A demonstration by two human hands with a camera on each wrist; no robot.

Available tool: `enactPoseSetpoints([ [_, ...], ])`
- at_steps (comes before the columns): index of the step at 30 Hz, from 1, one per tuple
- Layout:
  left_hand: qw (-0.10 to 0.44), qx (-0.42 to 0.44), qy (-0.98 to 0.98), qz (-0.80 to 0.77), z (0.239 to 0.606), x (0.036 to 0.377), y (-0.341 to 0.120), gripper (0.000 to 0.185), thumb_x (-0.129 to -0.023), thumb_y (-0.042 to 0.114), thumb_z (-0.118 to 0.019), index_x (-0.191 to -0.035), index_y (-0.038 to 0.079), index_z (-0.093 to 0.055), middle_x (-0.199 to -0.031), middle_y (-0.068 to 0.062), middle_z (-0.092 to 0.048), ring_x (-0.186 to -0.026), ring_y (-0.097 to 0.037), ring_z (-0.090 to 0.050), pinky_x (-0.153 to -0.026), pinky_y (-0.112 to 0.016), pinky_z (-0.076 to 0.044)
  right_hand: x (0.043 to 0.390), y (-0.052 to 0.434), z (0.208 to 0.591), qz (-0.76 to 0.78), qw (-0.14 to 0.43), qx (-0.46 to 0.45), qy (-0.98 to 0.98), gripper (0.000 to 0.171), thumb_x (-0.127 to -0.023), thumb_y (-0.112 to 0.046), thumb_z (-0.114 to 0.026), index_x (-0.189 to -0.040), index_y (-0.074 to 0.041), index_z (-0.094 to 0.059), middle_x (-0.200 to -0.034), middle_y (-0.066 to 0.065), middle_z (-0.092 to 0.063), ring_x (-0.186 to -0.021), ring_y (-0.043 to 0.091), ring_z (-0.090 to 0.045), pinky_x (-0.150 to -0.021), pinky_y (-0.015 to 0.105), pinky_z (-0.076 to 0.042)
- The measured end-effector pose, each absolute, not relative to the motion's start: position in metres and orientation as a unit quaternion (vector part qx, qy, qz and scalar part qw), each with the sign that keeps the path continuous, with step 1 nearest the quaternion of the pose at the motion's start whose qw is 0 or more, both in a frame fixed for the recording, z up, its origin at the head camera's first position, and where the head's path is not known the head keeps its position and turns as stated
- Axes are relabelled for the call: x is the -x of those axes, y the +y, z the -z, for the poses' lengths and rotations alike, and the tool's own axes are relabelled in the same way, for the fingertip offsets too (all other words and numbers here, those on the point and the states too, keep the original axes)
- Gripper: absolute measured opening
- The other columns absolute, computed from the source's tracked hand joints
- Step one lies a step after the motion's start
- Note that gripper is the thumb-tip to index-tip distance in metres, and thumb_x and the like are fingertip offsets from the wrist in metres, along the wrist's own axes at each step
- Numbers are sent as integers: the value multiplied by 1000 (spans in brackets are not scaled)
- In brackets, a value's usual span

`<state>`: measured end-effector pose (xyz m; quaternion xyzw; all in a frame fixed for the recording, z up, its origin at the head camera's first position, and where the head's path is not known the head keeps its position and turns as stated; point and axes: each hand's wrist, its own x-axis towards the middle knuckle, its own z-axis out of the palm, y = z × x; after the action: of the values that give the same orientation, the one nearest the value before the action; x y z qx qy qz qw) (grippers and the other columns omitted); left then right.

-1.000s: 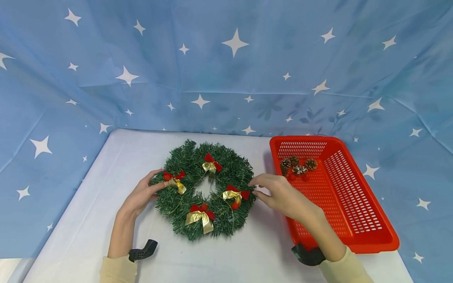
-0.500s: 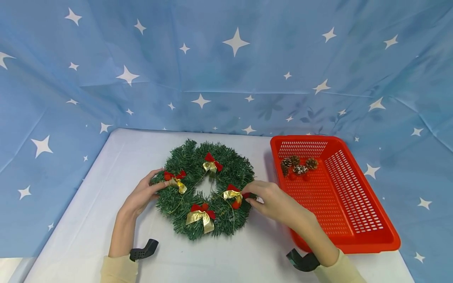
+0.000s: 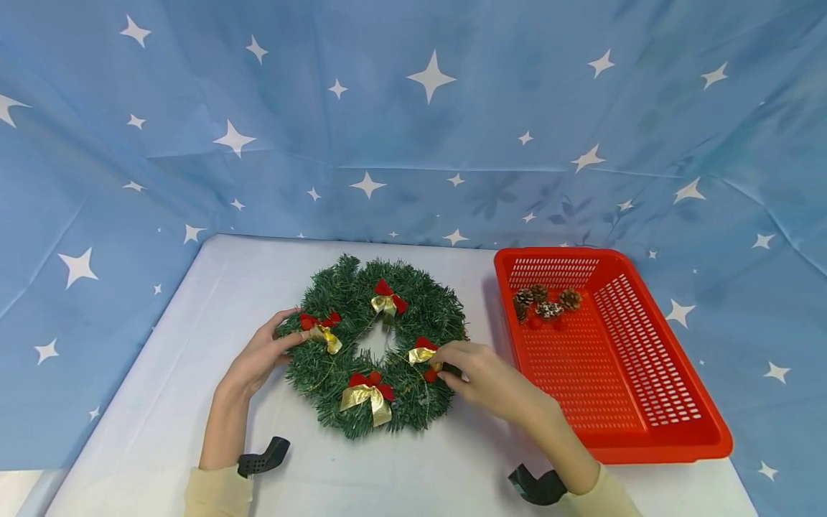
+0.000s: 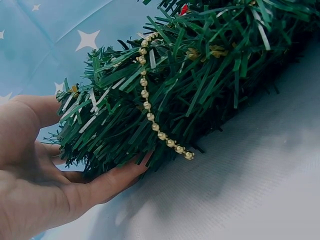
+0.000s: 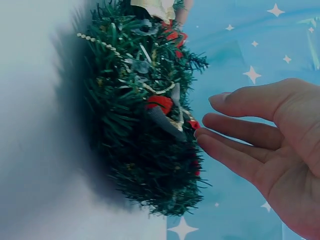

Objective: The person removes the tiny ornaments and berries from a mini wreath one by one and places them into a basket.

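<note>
To my right sits a red plastic basket (image 3: 646,402) with perforated walls and floor, its long side running away from me. At its far end a few pine cones (image 3: 545,301) lie bunched together (some look frosted white), with small red berries (image 3: 535,322) just in front of them, touching or nearly so. The basket rests on a white desk (image 3: 194,373), near its right edge. Behind and around the desk hangs a blue cloth backdrop (image 3: 413,129) printed with white stars of different sizes; it is creased in places and drapes down past the desk on both sides.
</note>
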<state>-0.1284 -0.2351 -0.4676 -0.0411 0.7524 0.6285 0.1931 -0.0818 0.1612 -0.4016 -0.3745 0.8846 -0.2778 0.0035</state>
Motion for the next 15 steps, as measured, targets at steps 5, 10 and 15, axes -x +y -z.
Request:
enactPoseSetpoints([
  [5, 189, 40, 754, -627, 468, 128, -234, 75, -104, 27, -63, -164, 13, -22, -166, -24, -14, -135, -36, -42, -75, -32, -49, 81, 159, 409, 279, 1, 375, 884, 23, -89, 5, -74, -110, -2, -74, -109, 7, -76, -101, 21, -73, -84, 32, -59],
  [10, 188, 41, 755, -627, 468, 128, -235, 75, -104, 27, -63, -164, 13, -22, -166, -24, -14, -133, -35, -42, -74, -32, -49, 80, 155, 414, 279, -1, 381, 882, 22, -89, 4, -75, -109, -3, -75, -108, 6, -76, -100, 20, -73, -82, 29, -59],
  [15, 189, 42, 755, -627, 468, 127, -235, 75, -105, 27, -63, -165, 13, -20, -168, -24, -10, -138, -38, -38, -78, -32, -49, 78, 152, 418, 265, -6, 386, 884, 19, -89, 3, -75, -107, -4, -75, -107, 6, -75, -99, 20, -72, -83, 29, -59],
])
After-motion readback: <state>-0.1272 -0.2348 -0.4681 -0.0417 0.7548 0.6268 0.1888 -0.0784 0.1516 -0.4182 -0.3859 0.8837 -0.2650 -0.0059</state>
